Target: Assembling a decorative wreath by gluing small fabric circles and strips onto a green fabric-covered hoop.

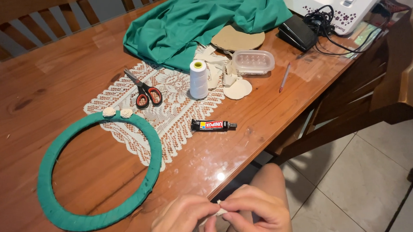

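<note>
Both hands sit at the bottom edge of the frame, cut off at the wrists. The left hand [182,218] and right hand [258,216] are drawn together, fingertips meeting, and between them they pinch a small cream scrap of fabric [219,211]. Only a sliver of it shows past the fingers, so its shape is hard to make out. The hands hover just off the near edge of the tabletop [261,109], over a bare knee.

Up and to the left of the hands lies a green fabric-wrapped ring [155,160] flat on the wood, with two little cream rosettes [117,112] at its top. Its upper arc rests on a white lace doily [170,110]. Toward the middle of the frame, a black glue tube [213,125] lies just beside the doily, with red-handled scissors [144,90] and an upright spool of white thread [199,79] on the lace.

Farther back, a heap of green cloth [196,24] partly covers a cardboard disc [239,39]. Cream fabric cutouts [233,82], a clear plastic box [253,62] and a pencil [285,77] lie nearby. At the upper right, a sewing machine [338,11] is cropped by the frame, its foot pedal [297,32] and tangled cord in front.
</note>
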